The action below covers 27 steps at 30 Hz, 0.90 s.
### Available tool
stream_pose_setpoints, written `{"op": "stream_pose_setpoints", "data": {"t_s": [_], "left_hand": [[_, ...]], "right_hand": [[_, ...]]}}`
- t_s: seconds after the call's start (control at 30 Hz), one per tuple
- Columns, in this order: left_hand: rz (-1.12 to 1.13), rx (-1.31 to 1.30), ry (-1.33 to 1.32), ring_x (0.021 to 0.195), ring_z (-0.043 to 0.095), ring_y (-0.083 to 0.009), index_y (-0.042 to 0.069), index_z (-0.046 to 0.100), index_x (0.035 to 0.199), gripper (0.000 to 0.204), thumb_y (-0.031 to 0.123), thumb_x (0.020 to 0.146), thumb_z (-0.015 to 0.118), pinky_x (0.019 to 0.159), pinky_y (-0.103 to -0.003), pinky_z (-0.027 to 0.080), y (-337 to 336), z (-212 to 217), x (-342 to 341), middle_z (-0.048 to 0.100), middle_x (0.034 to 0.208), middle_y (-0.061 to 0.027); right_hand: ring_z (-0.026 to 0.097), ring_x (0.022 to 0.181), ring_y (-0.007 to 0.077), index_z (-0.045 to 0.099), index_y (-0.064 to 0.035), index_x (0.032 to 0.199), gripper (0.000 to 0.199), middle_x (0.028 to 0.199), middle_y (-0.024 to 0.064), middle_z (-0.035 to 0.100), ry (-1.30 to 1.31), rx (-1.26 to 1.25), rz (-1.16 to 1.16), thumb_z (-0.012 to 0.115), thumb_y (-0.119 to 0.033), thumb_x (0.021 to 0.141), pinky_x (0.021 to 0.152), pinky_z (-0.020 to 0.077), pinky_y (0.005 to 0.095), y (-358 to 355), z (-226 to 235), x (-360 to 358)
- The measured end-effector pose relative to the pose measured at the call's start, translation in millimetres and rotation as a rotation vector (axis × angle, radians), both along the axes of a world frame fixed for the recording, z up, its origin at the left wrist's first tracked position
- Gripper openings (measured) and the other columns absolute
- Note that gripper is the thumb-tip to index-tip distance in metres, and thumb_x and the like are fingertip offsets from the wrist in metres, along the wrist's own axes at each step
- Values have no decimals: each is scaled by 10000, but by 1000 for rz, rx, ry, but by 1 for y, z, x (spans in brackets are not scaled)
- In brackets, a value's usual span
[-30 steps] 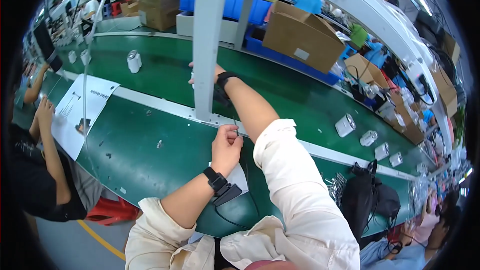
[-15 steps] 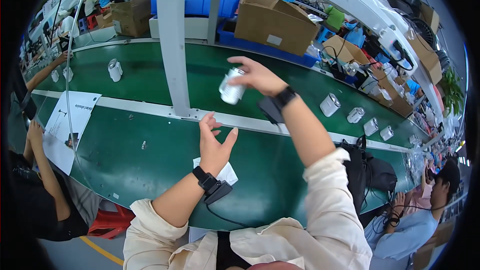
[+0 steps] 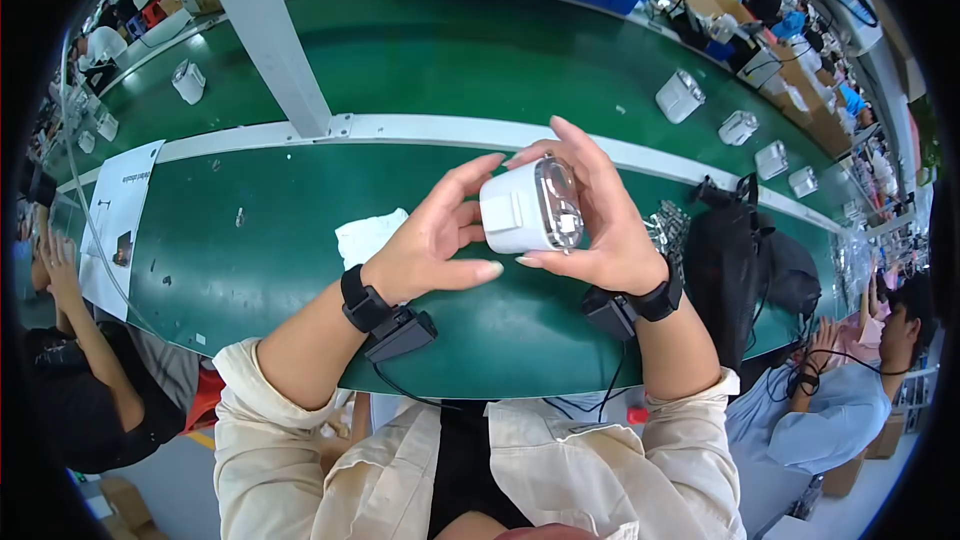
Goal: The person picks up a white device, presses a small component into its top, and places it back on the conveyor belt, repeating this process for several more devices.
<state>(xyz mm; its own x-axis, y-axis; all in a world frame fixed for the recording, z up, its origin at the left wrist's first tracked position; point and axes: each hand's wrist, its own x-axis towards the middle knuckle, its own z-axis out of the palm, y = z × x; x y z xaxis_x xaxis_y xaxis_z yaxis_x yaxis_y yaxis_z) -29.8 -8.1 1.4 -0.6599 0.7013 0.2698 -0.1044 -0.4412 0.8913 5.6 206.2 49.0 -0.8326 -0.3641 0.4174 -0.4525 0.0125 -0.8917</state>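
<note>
A white rounded housing with a clear, shiny end (image 3: 518,210) is held above the green table. My right hand (image 3: 605,225) wraps round its clear end, thumb underneath and fingers behind and over the top. My left hand (image 3: 430,235) is beside the white end with its fingers and thumb apart; its fingertips come close to the housing, and whether they touch it I cannot tell. Beneath and behind my left hand lies a crumpled white cloth or tissue (image 3: 370,237).
Similar housings, such as one at right (image 3: 680,97) and one at left (image 3: 188,82), stand on the green strip behind a white rail (image 3: 430,127). A white post (image 3: 265,30) rises from it. A black bag (image 3: 718,270) lies right; printed sheets (image 3: 120,220) lie left, near another person.
My right hand has brought the housing from the far strip toward me, over the near table. My left hand has come up beside it. The view has tilted downward.
</note>
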Motion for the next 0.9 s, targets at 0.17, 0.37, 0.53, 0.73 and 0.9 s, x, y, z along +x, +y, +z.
{"op": "stream_pose_setpoints", "data": {"t_s": [0.17,0.37,0.53,0.73,0.9], "left_hand": [[155,-253,372,1279,430,-276,62,175,1472,1020,78,674,809,1030,-399,414,7,-21,7,297,1426,-132],[171,-412,263,1260,452,-201,55,220,1467,1049,100,640,863,1040,-357,392,6,-23,6,409,1389,-85],[220,-429,303,1206,493,-171,68,283,1436,983,89,643,863,989,-334,433,4,-24,7,464,1324,-63],[217,-334,318,1182,505,-159,85,297,1427,968,76,641,862,965,-325,449,4,-24,6,473,1304,-55],[237,-342,368,1165,518,-156,92,295,1431,964,61,645,854,951,-327,458,2,-24,9,475,1301,-52]], "right_hand": [[511,1212,264,228,-65,1478,1079,1366,153,455,126,333,-122,882,-175,627,1015,418,381,-9,-19,6],[469,1264,279,248,-35,1471,1065,1418,164,413,137,383,-125,880,-213,633,1044,389,404,-18,-24,11],[403,1320,282,265,-19,1463,962,1446,171,382,-49,153,47,830,-191,703,1074,350,408,-12,-19,12],[359,1352,267,305,-10,1449,759,1464,176,360,-211,-73,135,703,-97,809,1094,316,411,-6,-22,8],[366,1350,258,341,-3,1430,670,1464,170,364,-336,-171,160,656,-102,847,1090,319,406,-7,-19,10]]}}
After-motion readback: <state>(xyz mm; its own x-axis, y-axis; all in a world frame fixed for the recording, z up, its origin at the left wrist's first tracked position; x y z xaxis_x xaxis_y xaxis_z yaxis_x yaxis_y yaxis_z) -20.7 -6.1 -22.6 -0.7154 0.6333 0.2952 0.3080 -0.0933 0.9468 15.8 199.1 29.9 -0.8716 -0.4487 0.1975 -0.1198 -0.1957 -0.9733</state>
